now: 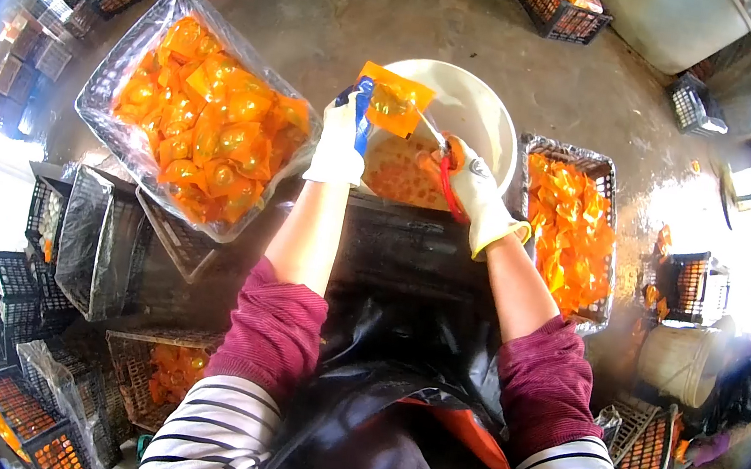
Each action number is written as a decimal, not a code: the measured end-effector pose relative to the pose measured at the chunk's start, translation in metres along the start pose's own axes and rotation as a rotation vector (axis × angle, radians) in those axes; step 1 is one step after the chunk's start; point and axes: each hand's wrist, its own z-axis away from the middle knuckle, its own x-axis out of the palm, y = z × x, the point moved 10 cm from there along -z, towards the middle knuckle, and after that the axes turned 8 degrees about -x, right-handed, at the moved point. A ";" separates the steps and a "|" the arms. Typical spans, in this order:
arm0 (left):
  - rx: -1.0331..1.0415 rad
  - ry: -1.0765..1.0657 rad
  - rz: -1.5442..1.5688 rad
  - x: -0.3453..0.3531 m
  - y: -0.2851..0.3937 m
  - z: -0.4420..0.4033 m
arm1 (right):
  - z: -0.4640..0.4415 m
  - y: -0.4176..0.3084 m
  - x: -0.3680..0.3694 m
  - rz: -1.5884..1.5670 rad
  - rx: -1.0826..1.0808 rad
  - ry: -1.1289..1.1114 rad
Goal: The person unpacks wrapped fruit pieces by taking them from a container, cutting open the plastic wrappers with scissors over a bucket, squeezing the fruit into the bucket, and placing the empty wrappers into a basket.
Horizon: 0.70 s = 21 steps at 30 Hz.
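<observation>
My left hand (340, 140), in a white glove with blue on the fingers, is closed on an orange plastic packet (392, 109) with a shiny lump inside. In my right hand (479, 201), also gloved, is a pair of scissors (449, 187) with red handles. Their blades point up and left, reaching the packet's right edge; I cannot tell whether they are cutting it. Both hands are over a large white tub (500, 113). Small round orange pieces (408, 170) lie in its bottom, partly hidden by the right hand.
Left of the tub is a plastic-lined crate (111, 81) heaped with orange packets (211, 118). Another crate (611, 242) on the right holds flattened-looking orange packets (567, 222). Black crates (99, 241) stand at lower left. A crate (552, 11) is on the wet floor ahead.
</observation>
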 end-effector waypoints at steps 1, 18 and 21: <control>-0.017 0.005 0.063 0.001 -0.003 0.000 | 0.000 0.003 0.000 -0.001 0.014 -0.004; -0.071 -0.117 0.119 0.020 -0.009 0.003 | 0.009 0.017 0.011 -0.189 0.203 -0.084; -0.152 -0.218 0.363 0.039 -0.020 0.002 | 0.014 0.020 0.017 -0.407 0.323 -0.097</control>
